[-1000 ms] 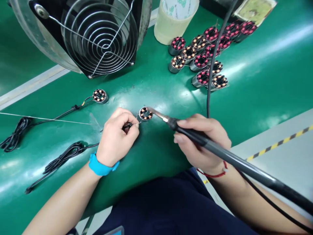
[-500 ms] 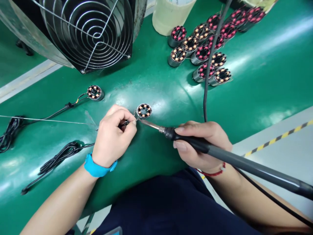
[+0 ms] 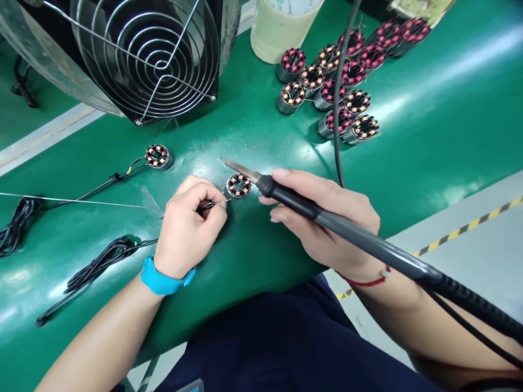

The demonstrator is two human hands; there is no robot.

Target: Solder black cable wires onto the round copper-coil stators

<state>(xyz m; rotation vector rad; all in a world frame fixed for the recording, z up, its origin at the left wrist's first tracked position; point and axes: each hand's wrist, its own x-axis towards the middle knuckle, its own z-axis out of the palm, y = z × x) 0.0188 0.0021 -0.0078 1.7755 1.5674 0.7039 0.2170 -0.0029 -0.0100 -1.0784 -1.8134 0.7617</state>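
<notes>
My left hand [image 3: 188,226] is closed in a pinch on the end of a black wire [image 3: 102,261], held against a small wound stator [image 3: 239,185] on the green table [image 3: 429,120]. My right hand [image 3: 327,218] grips a black soldering iron [image 3: 310,209]. The iron's metal tip [image 3: 237,167] hovers just above and to the left of the stator, not touching it. A thin solder wire [image 3: 73,200] runs in from the left edge toward my left hand.
A second stator with a black lead [image 3: 157,155] lies to the left. Several stators [image 3: 335,87] cluster at the back right beside a cream tape roll [image 3: 281,24]. A black fan with a wire guard [image 3: 147,54] stands at the back left. A coiled cable [image 3: 16,226] lies at the left edge.
My right hand has lifted the soldering iron and swung it forward; its tip went from the wire joint in front of the stator to above the stator's far left side. My left hand stayed put.
</notes>
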